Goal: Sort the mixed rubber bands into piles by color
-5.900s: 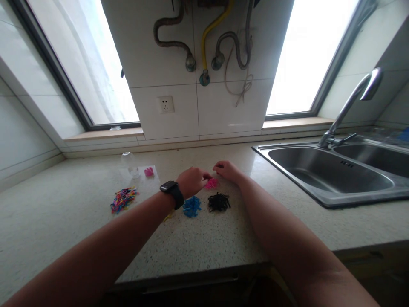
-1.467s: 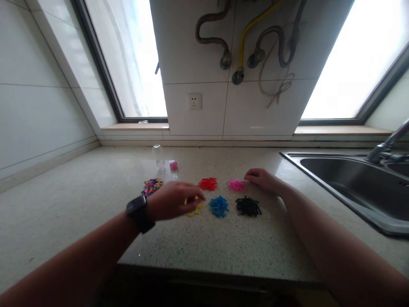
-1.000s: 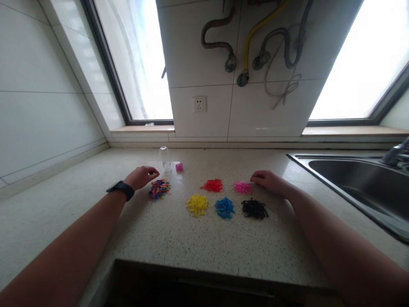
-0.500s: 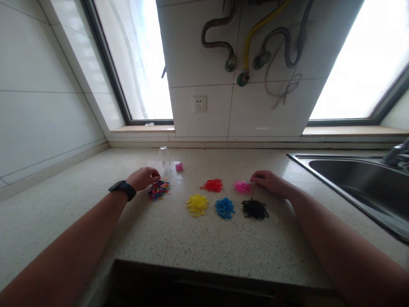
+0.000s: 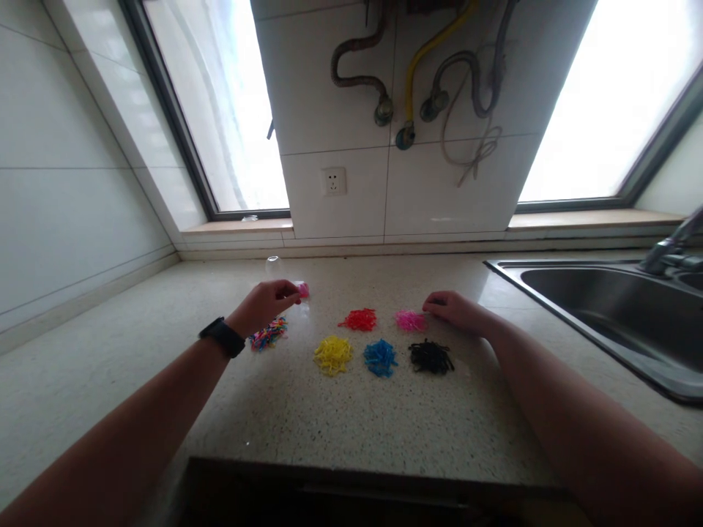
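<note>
My left hand (image 5: 267, 304), with a black watch on its wrist, hovers over a mixed pile of small coloured bands (image 5: 267, 334). Its fingers are curled in a pinch near a pink cap (image 5: 302, 290) and a small clear bottle (image 5: 273, 265); what they hold is hidden. My right hand (image 5: 449, 307) rests on the speckled counter (image 5: 351, 417) with fingers bent, touching the right side of the pink pile (image 5: 409, 320). Sorted piles lie between my hands: red (image 5: 359, 320), yellow (image 5: 332, 355), blue (image 5: 379, 357) and black (image 5: 430, 356).
A steel sink (image 5: 598, 315) with a tap (image 5: 667, 249) lies at the right. Tiled wall, a socket (image 5: 333, 181) and hanging hoses (image 5: 406, 80) stand behind the counter, with windows on both sides. The counter's front edge is near me.
My left hand has lifted from the mixed pile and moved right and back, toward the pink cap. My right hand has stayed by the pink pile. The view has shifted slightly.
</note>
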`<state>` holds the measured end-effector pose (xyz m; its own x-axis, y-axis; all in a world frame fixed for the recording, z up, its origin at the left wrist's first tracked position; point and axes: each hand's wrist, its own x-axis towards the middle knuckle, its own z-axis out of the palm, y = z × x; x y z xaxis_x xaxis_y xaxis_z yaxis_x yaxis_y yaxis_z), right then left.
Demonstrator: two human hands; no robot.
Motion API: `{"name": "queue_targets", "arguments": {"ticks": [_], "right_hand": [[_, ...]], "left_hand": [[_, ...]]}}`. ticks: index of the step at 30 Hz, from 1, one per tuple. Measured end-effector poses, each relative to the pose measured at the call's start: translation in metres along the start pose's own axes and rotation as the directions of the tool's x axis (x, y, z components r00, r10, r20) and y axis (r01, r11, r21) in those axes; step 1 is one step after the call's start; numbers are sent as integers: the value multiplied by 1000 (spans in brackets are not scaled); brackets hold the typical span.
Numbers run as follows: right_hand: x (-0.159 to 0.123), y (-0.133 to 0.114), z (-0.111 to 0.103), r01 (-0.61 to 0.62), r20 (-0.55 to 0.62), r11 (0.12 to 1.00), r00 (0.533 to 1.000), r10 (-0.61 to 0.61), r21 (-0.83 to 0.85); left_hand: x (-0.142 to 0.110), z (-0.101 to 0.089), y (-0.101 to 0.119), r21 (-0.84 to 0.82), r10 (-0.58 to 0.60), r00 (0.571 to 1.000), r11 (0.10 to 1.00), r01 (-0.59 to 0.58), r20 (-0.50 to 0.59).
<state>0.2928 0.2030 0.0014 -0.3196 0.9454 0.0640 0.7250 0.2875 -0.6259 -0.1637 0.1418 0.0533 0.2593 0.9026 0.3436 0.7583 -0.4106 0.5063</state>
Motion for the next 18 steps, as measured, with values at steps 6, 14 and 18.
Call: {"name": "queue_targets", "arguments": {"ticks": [6,14,18], "right_hand": [[2,3,0,14,-3,999,1000,-14,-29],[0,1,0,4,-1,1000,1000,-4,-15],[0,0,0,0,-3,1000,1000,0,-10]], "left_hand": [[-10,23,52,-135,115,993,984,-116,-19],[-22,50,68,-288,70,997,955,-74,-23],[-24,56,70,-318,52,999,947,-48,5]]}}
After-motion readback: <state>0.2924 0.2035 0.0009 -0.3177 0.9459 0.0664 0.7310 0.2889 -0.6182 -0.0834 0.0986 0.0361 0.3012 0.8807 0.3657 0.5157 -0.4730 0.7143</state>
